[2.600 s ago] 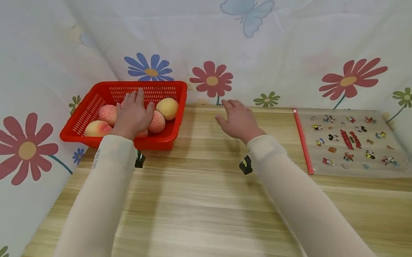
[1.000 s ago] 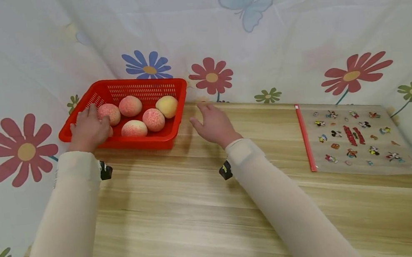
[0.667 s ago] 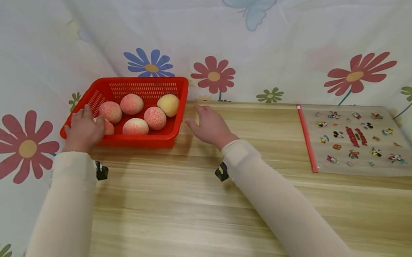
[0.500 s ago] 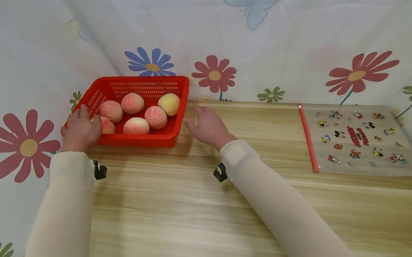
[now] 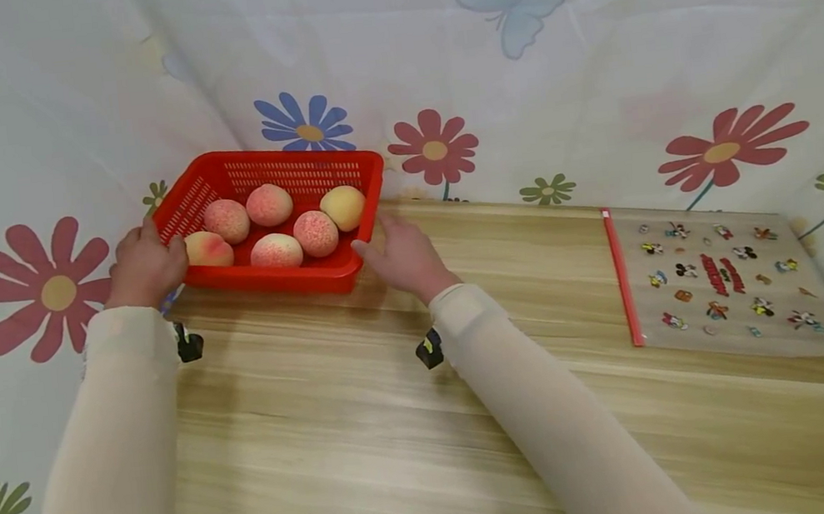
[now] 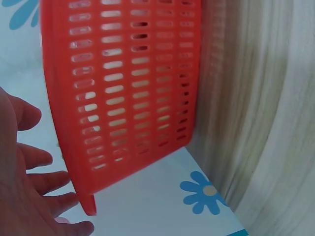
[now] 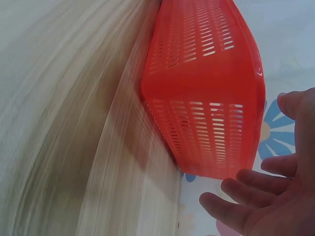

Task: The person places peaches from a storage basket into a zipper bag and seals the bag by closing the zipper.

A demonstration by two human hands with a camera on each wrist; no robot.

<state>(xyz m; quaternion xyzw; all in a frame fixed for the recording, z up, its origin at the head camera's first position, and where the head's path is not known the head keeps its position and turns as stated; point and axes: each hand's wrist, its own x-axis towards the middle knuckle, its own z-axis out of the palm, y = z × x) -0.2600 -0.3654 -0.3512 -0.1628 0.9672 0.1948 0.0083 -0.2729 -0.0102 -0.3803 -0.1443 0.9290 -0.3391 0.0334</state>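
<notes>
1. A flower-printed backdrop [image 5: 375, 51] rises behind a wooden table [image 5: 325, 434].
2. The left hand [image 5: 145, 264], fingers relaxed and gripping nothing, is at the red basket's [image 5: 271, 281] nine o'clock end; contact is unclear.
3. The right hand [image 5: 412, 261], fingers extended, thumb apart, also grasps nothing, just beside the four o'clock wall.
4. The basket lies at ten o'clock, six peaches [image 5: 316, 233] inside, its back edge near the backdrop.
5. Wood stretches toward six o'clock, and rightward to a flat pouch [image 5: 731, 282] at three.
</notes>
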